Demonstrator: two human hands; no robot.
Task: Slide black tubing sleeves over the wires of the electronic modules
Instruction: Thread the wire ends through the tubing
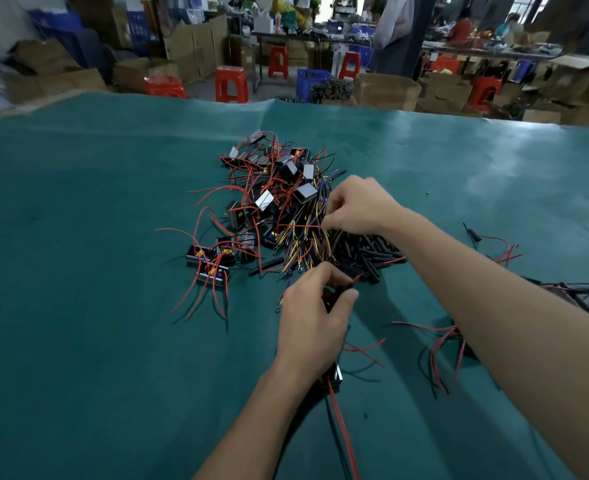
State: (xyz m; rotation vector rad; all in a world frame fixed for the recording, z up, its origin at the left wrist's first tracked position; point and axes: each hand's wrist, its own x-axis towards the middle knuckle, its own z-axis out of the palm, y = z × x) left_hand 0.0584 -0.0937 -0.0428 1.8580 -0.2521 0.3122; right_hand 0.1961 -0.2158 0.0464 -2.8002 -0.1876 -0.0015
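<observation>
A tangled heap of black electronic modules point(272, 199) with red, yellow and purple wires lies mid-table. Beside it, to the right, is a pile of short black tubing sleeves point(369, 252). My left hand point(312, 320) grips a bundle of wires with a red tip point(355, 280) sticking out past the fingers; a black module point(333, 374) hangs below the wrist with red wires trailing toward me. My right hand point(357, 206) reaches into the far edge of the sleeve pile, fingers curled down and pinching among wires and sleeves; what it pinches is hidden.
The green table cover point(95, 306) spreads wide to the left. Modules with wires point(449, 341) lie under my right forearm, with more wires at the right edge point(580, 289). One sleeved wire point(473, 235) lies apart. Boxes and red stools stand beyond the table.
</observation>
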